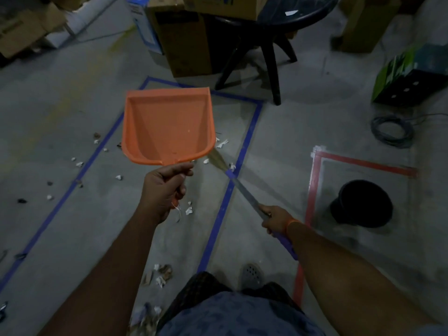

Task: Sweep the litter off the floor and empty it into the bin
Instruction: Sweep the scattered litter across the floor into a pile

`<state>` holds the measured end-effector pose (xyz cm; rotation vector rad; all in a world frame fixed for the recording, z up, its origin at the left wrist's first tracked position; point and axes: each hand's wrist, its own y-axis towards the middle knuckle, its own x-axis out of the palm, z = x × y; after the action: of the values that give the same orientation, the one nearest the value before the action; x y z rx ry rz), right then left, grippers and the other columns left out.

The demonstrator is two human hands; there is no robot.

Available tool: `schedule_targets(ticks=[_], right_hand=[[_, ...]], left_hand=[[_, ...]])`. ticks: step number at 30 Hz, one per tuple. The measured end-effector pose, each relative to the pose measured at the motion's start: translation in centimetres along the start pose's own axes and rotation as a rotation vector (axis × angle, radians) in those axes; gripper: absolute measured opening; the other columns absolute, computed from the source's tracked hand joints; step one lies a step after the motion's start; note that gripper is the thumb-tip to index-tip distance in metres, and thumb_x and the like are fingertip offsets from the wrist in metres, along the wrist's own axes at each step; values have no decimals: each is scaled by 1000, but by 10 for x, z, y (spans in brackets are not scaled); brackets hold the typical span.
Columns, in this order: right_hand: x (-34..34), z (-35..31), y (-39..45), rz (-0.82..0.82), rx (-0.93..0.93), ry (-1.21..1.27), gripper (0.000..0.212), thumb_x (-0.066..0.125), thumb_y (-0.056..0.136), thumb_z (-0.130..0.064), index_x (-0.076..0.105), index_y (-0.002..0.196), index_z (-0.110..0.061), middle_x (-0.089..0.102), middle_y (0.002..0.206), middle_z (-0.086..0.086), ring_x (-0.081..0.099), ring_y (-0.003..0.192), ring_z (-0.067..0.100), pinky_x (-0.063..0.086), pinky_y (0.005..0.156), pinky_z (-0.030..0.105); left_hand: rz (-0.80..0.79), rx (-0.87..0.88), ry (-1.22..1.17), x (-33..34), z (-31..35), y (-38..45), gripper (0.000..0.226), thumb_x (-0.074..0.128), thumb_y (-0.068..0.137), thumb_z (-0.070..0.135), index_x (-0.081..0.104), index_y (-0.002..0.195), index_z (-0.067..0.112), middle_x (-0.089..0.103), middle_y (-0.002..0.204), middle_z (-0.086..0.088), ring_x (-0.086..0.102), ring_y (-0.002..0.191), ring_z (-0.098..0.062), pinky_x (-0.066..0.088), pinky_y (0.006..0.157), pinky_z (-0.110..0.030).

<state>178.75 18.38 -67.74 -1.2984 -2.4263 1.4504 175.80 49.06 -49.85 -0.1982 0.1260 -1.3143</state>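
My left hand (163,190) grips the handle of an orange dustpan (167,124), held up off the floor with its empty scoop facing me. My right hand (275,219) grips the shaft of a broom (242,190); its pale bristles reach the floor behind the dustpan's right edge. Scraps of white and brown litter (189,210) lie scattered on the grey floor, inside and left of a blue tape rectangle (219,214). More litter (161,272) lies near my feet. A black bin (363,204) stands at the right inside a red tape outline (312,183).
A black plastic table (274,52) and cardboard boxes (184,44) stand ahead beyond the blue tape. A coil of grey cable (391,132) and a green-and-black box (409,78) lie at the right. More boxes (21,30) fill the far left corner.
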Motion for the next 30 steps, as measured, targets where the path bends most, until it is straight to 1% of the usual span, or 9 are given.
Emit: schedule_targets(ticks=[2,6,10,13,15,19,24,27,30], right_hand=[[-5,4,8,55,49,52,73,60,84,-1,40,149,-27,64,100,16,64,58,21,54,52,31],[-9,6,25,100,150,38,72,58,83,0,39,149,-19,65,84,15,63,56,22,53,52,30],[7,-13,35,-24,157,-151,61,57,83,-2,47,143,-11,64,77,11,63,54,21,53,50,31],[24,-42,43,-183,105,-275,63,55,85,0,45,145,-14,62,86,12,67,61,25,51,46,30],[33,-62,54,-273,46,-336,63,56,86,-1,44,146,-16,62,91,14,70,68,29,51,48,29],[34,-95,75,-324,-37,-379,69,59,86,-4,40,149,-25,66,84,17,64,60,21,52,52,30],[6,-122,87,-207,-96,-297,69,57,88,-1,40,147,-32,61,73,7,59,55,16,50,51,28],[-21,-131,106,-75,-92,-260,72,57,86,1,39,149,-28,65,82,10,61,56,20,52,51,31],[-48,-139,131,54,-56,-228,73,59,85,2,39,150,-23,67,97,17,63,53,21,53,48,29]], left_hand=[[1,-1,-15,-3,1,7,34,48,95,-12,72,108,6,69,95,-13,50,47,-10,36,40,-17],[28,5,-16,-19,1,22,35,48,95,-11,73,109,8,70,94,-10,49,47,-12,36,43,-18],[73,-15,-33,-43,5,41,31,50,95,-11,72,110,5,73,88,-5,49,47,-10,36,40,-16],[104,-29,-40,-64,7,59,31,49,96,-11,72,108,5,74,86,-2,50,46,-10,36,41,-16],[115,-22,-55,-75,11,73,31,48,96,-11,72,108,5,74,85,-1,50,46,-10,36,40,-16],[141,-3,-65,-93,23,99,30,48,96,-11,70,110,2,72,84,-1,50,45,-8,36,40,-15],[155,38,-89,-114,27,118,33,49,94,-11,74,103,10,73,86,-3,49,47,-10,38,46,-19],[182,28,-106,-120,28,125,29,50,95,-10,72,107,5,72,87,-3,50,46,-10,38,45,-18],[203,3,-117,-120,26,132,32,50,95,-11,73,107,7,71,88,-6,50,48,-11,37,44,-18]])
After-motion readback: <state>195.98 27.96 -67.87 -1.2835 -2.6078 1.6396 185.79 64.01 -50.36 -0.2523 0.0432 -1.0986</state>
